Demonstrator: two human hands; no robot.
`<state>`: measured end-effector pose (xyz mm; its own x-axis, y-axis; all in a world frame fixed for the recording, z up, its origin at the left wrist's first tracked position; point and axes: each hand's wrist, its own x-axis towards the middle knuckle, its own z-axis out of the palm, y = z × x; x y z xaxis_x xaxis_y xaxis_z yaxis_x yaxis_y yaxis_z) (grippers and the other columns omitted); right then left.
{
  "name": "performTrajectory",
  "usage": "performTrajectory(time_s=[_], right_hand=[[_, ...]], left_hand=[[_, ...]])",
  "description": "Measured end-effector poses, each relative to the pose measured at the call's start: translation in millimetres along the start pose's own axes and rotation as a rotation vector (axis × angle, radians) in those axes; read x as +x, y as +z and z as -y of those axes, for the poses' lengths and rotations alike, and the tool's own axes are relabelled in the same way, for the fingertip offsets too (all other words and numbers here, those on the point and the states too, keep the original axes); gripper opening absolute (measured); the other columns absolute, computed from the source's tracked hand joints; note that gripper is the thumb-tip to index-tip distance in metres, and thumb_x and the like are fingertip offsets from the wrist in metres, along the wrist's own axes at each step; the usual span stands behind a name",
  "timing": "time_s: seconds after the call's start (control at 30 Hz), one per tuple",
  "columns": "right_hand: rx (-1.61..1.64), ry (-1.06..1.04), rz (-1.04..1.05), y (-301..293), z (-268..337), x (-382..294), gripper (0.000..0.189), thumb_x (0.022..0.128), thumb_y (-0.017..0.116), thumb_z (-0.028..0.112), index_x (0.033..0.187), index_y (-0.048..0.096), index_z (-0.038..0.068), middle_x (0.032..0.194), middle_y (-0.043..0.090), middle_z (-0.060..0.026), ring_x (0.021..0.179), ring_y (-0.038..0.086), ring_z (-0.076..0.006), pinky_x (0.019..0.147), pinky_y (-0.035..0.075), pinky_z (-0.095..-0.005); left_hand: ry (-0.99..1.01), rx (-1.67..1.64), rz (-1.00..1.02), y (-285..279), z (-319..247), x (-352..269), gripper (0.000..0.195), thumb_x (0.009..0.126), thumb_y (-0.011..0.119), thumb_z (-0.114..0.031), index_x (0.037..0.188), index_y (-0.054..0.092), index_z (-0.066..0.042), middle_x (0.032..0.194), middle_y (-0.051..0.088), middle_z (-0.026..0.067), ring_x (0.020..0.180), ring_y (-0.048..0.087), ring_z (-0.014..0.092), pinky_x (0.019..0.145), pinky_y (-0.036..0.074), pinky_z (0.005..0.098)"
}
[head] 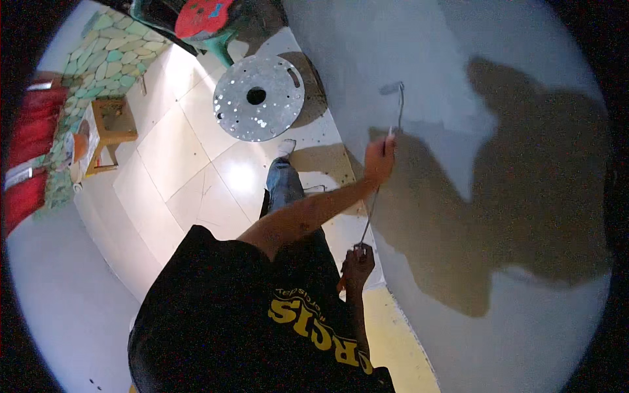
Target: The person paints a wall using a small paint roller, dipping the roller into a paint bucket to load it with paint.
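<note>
A small paint roller (391,88) on a bent wire frame lies against or close to the grey-blue wall (422,29); contact cannot be told. My left hand (379,158) is closed around the roller's shaft just below the wire frame. A thin rod (372,211) runs from that hand down to my right hand (360,260), which is closed around its lower part. Beside the right hand shows an orange piece (341,283), which looks like the handle's end. Dark shadows of my body and arms fall across the wall.
A round, spattered grey disc (236,105) with a central hole stands beside the wall. Behind it are a red-topped seat (204,17) and a green plastic piece (221,46). A wooden side table (128,128) stands left, by a stone-patterned wall (105,61). Pale tiles (169,142) cover the floor.
</note>
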<state>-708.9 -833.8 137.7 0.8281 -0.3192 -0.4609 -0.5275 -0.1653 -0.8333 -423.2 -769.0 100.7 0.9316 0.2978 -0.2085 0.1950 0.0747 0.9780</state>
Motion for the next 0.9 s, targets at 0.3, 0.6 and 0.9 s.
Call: performTrajectory(time_s=[0.3, 0.6, 0.9], right_hand=[[0.234, -0.083, 0.237, 96, 89, 102, 0.019, 0.088, 0.063, 0.004, 0.105, 0.055, 0.005, 0.062, 0.050, -0.0004, 0.043, 0.047, -0.0088, 0.036, 0.037, -0.0258], [0.026, 0.076, 0.049, 3, -3, 20, 0.017, 0.085, 0.062, 0.003, 0.102, 0.058, 0.005, 0.066, 0.056, -0.0019, 0.047, 0.051, -0.0078, 0.040, 0.040, -0.0252], [0.224, 0.038, 0.089, 97, 69, 73, 0.015, 0.089, 0.060, 0.005, 0.100, 0.051, 0.006, 0.061, 0.048, -0.0005, 0.044, 0.047, -0.0099, 0.037, 0.038, -0.0264]], left_hand=[[0.211, 0.057, -0.270, -57, -36, 171, 0.044, 0.098, 0.052, -0.031, 0.074, 0.065, 0.003, 0.055, 0.055, 0.0124, 0.054, 0.055, 0.017, 0.054, 0.042, 0.0388], [0.014, -0.057, -0.132, -1, 14, 11, 0.043, 0.101, 0.052, -0.031, 0.079, 0.058, 0.005, 0.058, 0.049, 0.0165, 0.053, 0.047, 0.024, 0.054, 0.039, 0.0428], [0.061, 0.073, -0.186, -49, -17, 122, 0.043, 0.098, 0.053, -0.029, 0.077, 0.056, 0.008, 0.062, 0.051, 0.0253, 0.053, 0.050, 0.033, 0.056, 0.041, 0.0447]])
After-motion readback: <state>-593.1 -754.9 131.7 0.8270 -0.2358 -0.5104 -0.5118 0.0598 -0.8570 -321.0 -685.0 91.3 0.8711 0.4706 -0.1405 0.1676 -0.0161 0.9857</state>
